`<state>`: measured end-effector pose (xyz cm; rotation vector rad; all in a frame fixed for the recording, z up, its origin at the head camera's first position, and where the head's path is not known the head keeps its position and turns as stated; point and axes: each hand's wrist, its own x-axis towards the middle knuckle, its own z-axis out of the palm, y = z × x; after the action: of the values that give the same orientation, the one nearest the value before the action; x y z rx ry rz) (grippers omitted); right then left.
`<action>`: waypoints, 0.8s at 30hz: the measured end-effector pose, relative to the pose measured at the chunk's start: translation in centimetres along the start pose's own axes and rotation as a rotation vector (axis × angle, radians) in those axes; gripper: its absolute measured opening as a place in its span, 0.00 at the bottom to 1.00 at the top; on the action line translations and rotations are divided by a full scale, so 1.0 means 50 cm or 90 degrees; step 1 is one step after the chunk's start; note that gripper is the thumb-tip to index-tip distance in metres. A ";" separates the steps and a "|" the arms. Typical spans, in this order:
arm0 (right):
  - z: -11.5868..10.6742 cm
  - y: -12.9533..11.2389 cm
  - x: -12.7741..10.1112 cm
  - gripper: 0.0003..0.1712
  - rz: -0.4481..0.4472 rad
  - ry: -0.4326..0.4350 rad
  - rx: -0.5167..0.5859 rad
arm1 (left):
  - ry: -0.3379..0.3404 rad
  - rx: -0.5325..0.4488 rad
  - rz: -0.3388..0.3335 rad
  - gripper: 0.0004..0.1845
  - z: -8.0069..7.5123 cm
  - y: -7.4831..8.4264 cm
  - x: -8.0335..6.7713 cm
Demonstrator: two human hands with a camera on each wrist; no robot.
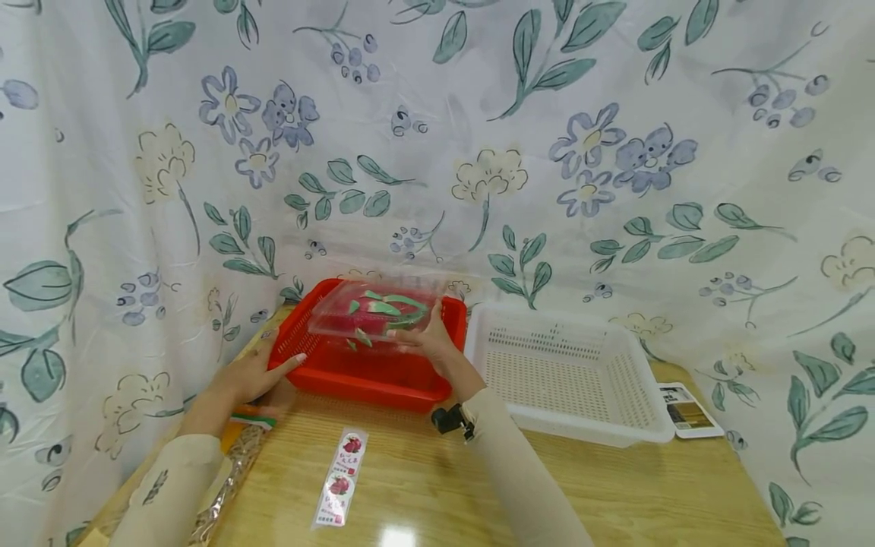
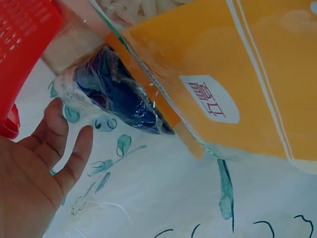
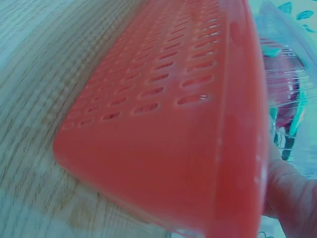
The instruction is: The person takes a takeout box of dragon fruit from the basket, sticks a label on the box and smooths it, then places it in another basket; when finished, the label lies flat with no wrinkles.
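Note:
My right hand [image 1: 429, 340] grips the near right end of a clear plastic box [image 1: 324, 317], thumb in front. Inside it shows a red dragon fruit [image 1: 374, 305] with green scales. The box hangs tilted over the red basket [image 1: 376, 387], overlapping its back part; in the right wrist view the basket's slotted wall [image 3: 148, 144] hides much of that hand. At the basket's front left corner is my left hand [image 1: 249, 376], thumb stretched over the rim. In the left wrist view its other visible fingers [image 2: 74, 153] are spread and loosely bent, with nothing between them.
A white basket [image 1: 547, 372] stands to the right, a white card-like item [image 1: 690, 414] beyond it. Two dragon fruit stickers [image 1: 339, 480] on a strip lie in front. An orange-and-clear bag [image 2: 213, 64] of pale strips lies under my left forearm. A floral curtain [image 1: 437, 152] hangs behind.

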<state>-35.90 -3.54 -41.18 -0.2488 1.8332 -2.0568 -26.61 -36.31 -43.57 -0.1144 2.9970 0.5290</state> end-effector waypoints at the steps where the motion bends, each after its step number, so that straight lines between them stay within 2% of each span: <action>1: -0.002 -0.001 -0.001 0.68 -0.003 -0.002 0.001 | 0.009 0.012 0.003 0.58 -0.001 0.001 -0.001; 3: -0.005 -0.001 -0.003 0.68 -0.005 -0.006 -0.002 | 0.038 0.035 0.010 0.57 -0.004 0.004 -0.002; 6: -0.013 -0.003 -0.009 0.68 -0.013 -0.012 -0.003 | 0.115 0.060 0.032 0.53 -0.013 0.014 -0.002; 9: -0.022 -0.007 -0.014 0.68 -0.020 -0.016 -0.003 | 0.189 0.056 0.061 0.49 -0.026 0.035 0.003; 11: -0.028 -0.009 -0.018 0.68 -0.024 -0.018 0.000 | 0.209 0.043 0.082 0.48 -0.035 0.051 0.008; 13: -0.033 -0.012 -0.021 0.68 -0.025 -0.020 -0.001 | 0.205 0.031 0.100 0.47 -0.045 0.069 0.012; 16: -0.037 -0.015 -0.027 0.68 -0.022 -0.025 -0.004 | 0.173 0.011 0.111 0.48 -0.057 0.091 0.018; 24: -0.042 -0.021 -0.043 0.66 -0.021 -0.029 -0.002 | 0.075 -0.035 0.099 0.56 -0.072 0.124 0.027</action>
<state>-34.88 -0.69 -40.19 -0.3262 1.8180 -2.0528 -28.78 -31.79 -38.26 0.0870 3.1243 0.6431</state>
